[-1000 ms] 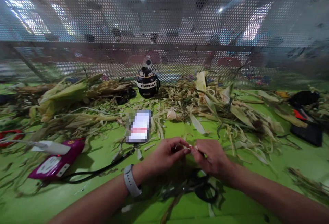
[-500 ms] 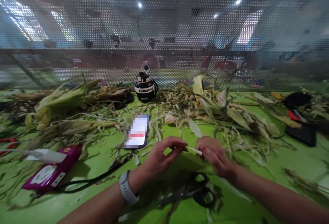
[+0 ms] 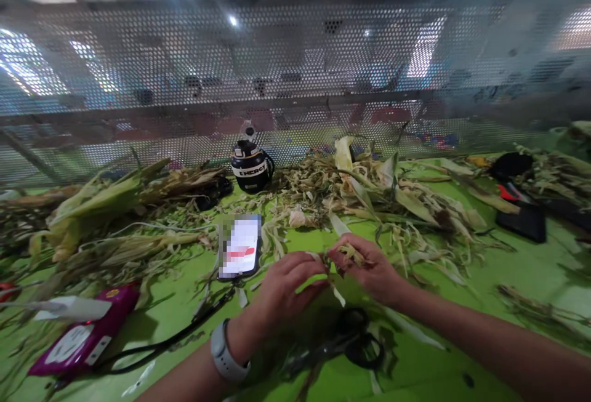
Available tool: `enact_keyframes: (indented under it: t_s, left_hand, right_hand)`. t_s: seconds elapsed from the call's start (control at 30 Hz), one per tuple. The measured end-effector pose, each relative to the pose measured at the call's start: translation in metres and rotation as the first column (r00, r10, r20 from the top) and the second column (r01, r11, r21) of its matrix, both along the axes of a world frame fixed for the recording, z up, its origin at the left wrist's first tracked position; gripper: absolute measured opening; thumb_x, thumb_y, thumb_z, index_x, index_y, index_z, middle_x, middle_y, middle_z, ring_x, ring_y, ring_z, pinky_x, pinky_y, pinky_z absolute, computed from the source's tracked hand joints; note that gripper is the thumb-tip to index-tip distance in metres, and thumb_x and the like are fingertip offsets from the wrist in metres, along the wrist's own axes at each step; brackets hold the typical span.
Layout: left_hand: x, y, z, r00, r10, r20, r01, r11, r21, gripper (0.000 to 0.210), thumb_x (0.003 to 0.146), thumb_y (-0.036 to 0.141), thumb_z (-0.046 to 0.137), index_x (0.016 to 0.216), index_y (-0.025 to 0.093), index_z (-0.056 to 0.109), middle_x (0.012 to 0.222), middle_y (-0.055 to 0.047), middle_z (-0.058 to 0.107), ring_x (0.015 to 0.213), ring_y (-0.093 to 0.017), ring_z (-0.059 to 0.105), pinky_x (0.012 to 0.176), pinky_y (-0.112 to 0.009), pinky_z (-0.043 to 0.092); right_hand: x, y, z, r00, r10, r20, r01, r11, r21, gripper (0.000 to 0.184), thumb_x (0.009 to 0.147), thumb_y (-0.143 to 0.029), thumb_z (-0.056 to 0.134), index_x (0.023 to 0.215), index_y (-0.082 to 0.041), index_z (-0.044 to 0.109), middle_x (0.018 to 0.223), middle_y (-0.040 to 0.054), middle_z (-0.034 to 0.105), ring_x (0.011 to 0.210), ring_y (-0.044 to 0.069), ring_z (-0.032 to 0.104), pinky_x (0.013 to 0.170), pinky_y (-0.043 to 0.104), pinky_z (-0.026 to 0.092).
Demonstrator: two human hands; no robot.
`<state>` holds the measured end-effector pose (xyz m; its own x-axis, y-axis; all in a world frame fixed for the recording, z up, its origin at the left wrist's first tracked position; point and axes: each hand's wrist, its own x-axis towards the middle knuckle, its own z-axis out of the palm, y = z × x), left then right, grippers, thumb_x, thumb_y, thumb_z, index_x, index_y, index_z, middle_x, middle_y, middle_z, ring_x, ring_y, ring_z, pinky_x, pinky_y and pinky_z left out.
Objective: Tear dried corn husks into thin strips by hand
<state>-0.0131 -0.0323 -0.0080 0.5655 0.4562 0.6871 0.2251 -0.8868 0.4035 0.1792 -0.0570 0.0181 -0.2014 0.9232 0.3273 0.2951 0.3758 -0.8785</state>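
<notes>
My right hand [image 3: 372,269] is closed around a small bunched piece of dry corn husk [image 3: 351,254], whose frayed end sticks up between thumb and fingers. Facing it, my left hand [image 3: 290,282] has its fingers curled and pinches a pale husk strip [image 3: 338,294] by the bunch; the fingertips are partly hidden. A grey watch band [image 3: 226,353] circles the left wrist. Below both hands, black-handled scissors [image 3: 364,349] lie on the green table [image 3: 415,371], their blades blurred and in shadow.
Behind the hands lies a phone [image 3: 240,248]. A purple power bank [image 3: 87,334] with a white plug and black strap is at left. Heaps of corn husks [image 3: 106,199] surround a black bottle [image 3: 252,171]. A perforated metal screen [image 3: 286,51] rises behind; a dark flat object [image 3: 521,220] lies right.
My right hand has turned over, bringing the bunched husk into view. My left hand has moved slightly and closed more. The camera view has shifted a little to the right.
</notes>
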Motion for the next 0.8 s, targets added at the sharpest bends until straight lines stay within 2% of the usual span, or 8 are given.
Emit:
enact_keyframes:
  t_s: [0.07, 0.13, 0.27, 0.43, 0.6, 0.7, 0.77, 0.8]
  left_hand:
    - [-0.001, 0.001, -0.001, 0.999, 0.000, -0.047, 0.005, 0.994, 0.106, 0.019, 0.083, 0.020, 0.058, 0.102, 0.021, 0.057, 0.088, -0.006, 0.068, 0.084, -0.016, 0.064, 0.080, -0.030, 0.052]
    - [-0.001, 0.000, -0.002, 0.997, 0.031, -0.066, -0.021, 0.989, 0.145, 0.021, 0.084, 0.021, 0.056, 0.105, 0.021, 0.055, 0.086, -0.005, 0.069, 0.086, -0.017, 0.065, 0.085, -0.034, 0.051]
    - [-0.001, -0.004, -0.002, 0.989, 0.140, -0.057, -0.135, 0.987, 0.088, 0.021, 0.083, 0.023, 0.057, 0.103, 0.020, 0.052, 0.087, -0.005, 0.071, 0.091, -0.020, 0.066, 0.090, -0.039, 0.050]
    - [-0.001, -0.005, -0.001, 0.984, 0.155, -0.087, -0.143, 0.981, 0.128, 0.014, 0.083, 0.021, 0.056, 0.097, 0.020, 0.054, 0.078, -0.002, 0.071, 0.069, -0.015, 0.068, 0.092, -0.040, 0.049]
    - [-0.001, -0.004, 0.005, 0.984, 0.089, -0.156, -0.055, 0.977, 0.208, 0.014, 0.082, 0.016, 0.056, 0.095, 0.020, 0.055, 0.099, -0.007, 0.069, 0.094, -0.018, 0.065, 0.105, -0.047, 0.035]
    - [0.000, -0.005, 0.009, 0.971, 0.199, -0.132, -0.149, 0.937, 0.315, 0.011, 0.080, 0.018, 0.059, 0.091, 0.019, 0.056, 0.123, -0.014, 0.057, 0.120, -0.027, 0.048, 0.106, -0.056, 0.028]
    - [0.000, -0.006, 0.010, 0.964, 0.250, -0.089, -0.202, 0.910, 0.362, 0.016, 0.079, 0.020, 0.061, 0.094, 0.018, 0.055, 0.127, -0.016, 0.053, 0.124, -0.029, 0.044, 0.105, -0.056, 0.031]
    - [0.001, -0.007, 0.011, 0.969, 0.234, -0.080, -0.189, 0.910, 0.370, 0.020, 0.080, 0.020, 0.060, 0.098, 0.018, 0.053, 0.121, -0.015, 0.057, 0.118, -0.027, 0.050, 0.103, -0.053, 0.035]
  right_hand:
    - [-0.001, -0.001, 0.000, 1.000, 0.016, -0.013, -0.017, 1.000, -0.021, 0.025, 0.081, -0.040, 0.057, 0.072, -0.017, 0.055, 0.062, -0.0019, 0.052, 0.058, 0.011, 0.047, 0.055, 0.023, 0.039]
    - [-0.002, -0.002, 0.000, 0.999, 0.034, -0.042, -0.037, 0.998, -0.056, 0.027, 0.079, -0.041, 0.060, 0.070, -0.017, 0.053, 0.061, -0.0029, 0.051, 0.055, 0.010, 0.046, 0.053, 0.022, 0.038]
    - [-0.005, -0.004, 0.000, 0.997, 0.029, -0.078, -0.034, 0.997, -0.064, 0.028, 0.081, -0.041, 0.058, 0.068, -0.017, 0.051, 0.060, -0.0035, 0.048, 0.055, 0.010, 0.044, 0.052, 0.022, 0.037]
    - [-0.007, -0.006, 0.001, 0.997, -0.005, -0.076, 0.001, 0.999, -0.054, 0.031, 0.081, -0.043, 0.057, 0.065, -0.018, 0.048, 0.059, -0.0039, 0.045, 0.053, 0.010, 0.041, 0.050, 0.022, 0.035]
    - [-0.009, -0.007, -0.002, 0.996, -0.019, -0.082, 0.018, 1.000, -0.014, 0.031, 0.081, -0.043, 0.057, 0.065, -0.018, 0.048, 0.060, -0.0037, 0.045, 0.054, 0.010, 0.040, 0.051, 0.022, 0.035]
    - [-0.009, -0.007, -0.004, 0.995, -0.028, -0.093, 0.026, 0.999, -0.028, 0.030, 0.082, -0.041, 0.056, 0.065, -0.018, 0.046, 0.059, -0.0043, 0.043, 0.053, 0.009, 0.039, 0.050, 0.021, 0.035]
    - [-0.008, -0.006, -0.004, 0.996, -0.025, -0.088, 0.022, 0.999, -0.037, 0.031, 0.082, -0.042, 0.056, 0.065, -0.018, 0.045, 0.059, -0.0046, 0.043, 0.052, 0.009, 0.039, 0.049, 0.021, 0.034]
    - [-0.008, -0.006, -0.004, 0.996, -0.021, -0.085, 0.017, 0.999, -0.043, 0.032, 0.082, -0.043, 0.056, 0.064, -0.019, 0.044, 0.059, -0.0046, 0.043, 0.052, 0.009, 0.039, 0.049, 0.021, 0.034]
